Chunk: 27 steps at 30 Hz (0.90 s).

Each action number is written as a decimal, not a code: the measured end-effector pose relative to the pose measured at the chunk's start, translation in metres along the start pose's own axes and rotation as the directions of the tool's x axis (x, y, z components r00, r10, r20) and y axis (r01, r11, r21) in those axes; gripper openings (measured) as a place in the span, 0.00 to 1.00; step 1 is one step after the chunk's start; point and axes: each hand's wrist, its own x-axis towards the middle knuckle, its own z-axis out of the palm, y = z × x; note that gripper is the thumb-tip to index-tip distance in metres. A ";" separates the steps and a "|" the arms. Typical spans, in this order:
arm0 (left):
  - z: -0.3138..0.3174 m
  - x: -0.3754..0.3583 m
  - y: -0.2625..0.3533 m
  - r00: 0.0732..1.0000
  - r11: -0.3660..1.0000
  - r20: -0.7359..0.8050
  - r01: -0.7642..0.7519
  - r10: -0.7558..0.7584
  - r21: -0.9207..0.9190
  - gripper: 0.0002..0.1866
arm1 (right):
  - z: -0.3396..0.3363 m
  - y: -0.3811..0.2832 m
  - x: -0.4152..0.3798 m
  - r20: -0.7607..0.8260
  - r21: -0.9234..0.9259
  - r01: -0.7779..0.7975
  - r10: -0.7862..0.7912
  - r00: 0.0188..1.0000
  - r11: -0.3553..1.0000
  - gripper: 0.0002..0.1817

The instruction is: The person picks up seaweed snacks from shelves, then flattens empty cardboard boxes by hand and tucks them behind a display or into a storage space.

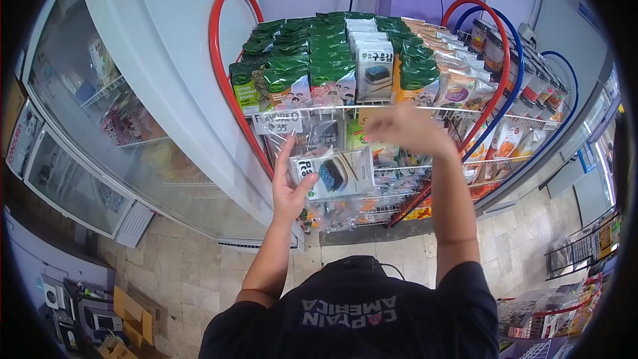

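Observation:
My left hand (290,189) grips a white seaweed pack (345,174), its thumb over the front, which pictures dark seaweed and chopsticks. Crinkled clear plastic (332,214) shows around and below this pack. In front of the rack's top shelf is my right hand (409,131), smeared by motion, so its fingers cannot be made out. Just beyond it stands a row of similar white seaweed packs (376,70), between rows of green snack packs (332,83). A paper price sign (279,121) hangs at the shelf edge, partly behind the plastic.
Red tubing (214,33) curves up at both sides of the wire rack, with blue tubing (518,60) on the right. Lidded jars (498,50) stand at the right. A glass-door fridge (133,106) is at the left; cardboard boxes (133,312) sit at lower left.

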 end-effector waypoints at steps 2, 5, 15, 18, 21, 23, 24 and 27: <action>0.004 0.004 -0.002 0.999 0.999 0.004 -0.037 0.037 0.010 0.42 | 0.028 -0.005 -0.022 0.041 0.081 -0.070 0.066 0.997 0.994 0.16; 0.013 0.006 0.002 0.998 0.998 0.020 -0.062 0.062 0.017 0.43 | 0.054 0.006 -0.036 -0.040 0.204 -0.165 0.176 0.983 0.965 0.17; 0.029 0.005 0.009 0.975 0.995 0.210 -0.080 0.066 0.057 0.37 | 0.061 0.025 -0.070 -0.105 0.516 -0.044 0.113 0.988 0.856 0.23; 0.029 0.006 0.014 0.943 0.956 0.308 -0.200 0.128 0.216 0.33 | 0.063 0.020 -0.074 -0.045 0.358 -0.077 0.100 0.994 0.930 0.29; 0.017 0.001 0.003 0.997 0.995 0.011 -0.076 0.077 -0.072 0.28 | 0.059 0.039 -0.087 -0.018 0.480 -0.140 0.169 0.985 0.866 0.28; -0.005 0.002 0.000 0.980 0.998 -0.194 -0.051 0.043 -0.037 0.23 | 0.058 0.058 -0.106 -0.170 0.805 -0.063 0.331 0.928 0.590 0.27; -0.023 0.002 -0.004 0.992 0.990 -0.081 -0.084 0.093 0.118 0.22 | 0.058 0.064 -0.110 -0.212 0.908 0.016 0.427 0.879 0.418 0.27; -0.047 0.002 -0.009 0.936 0.875 0.342 -0.234 0.085 0.423 0.22 | 0.052 0.053 -0.103 -0.468 0.841 0.249 0.414 0.781 0.480 0.26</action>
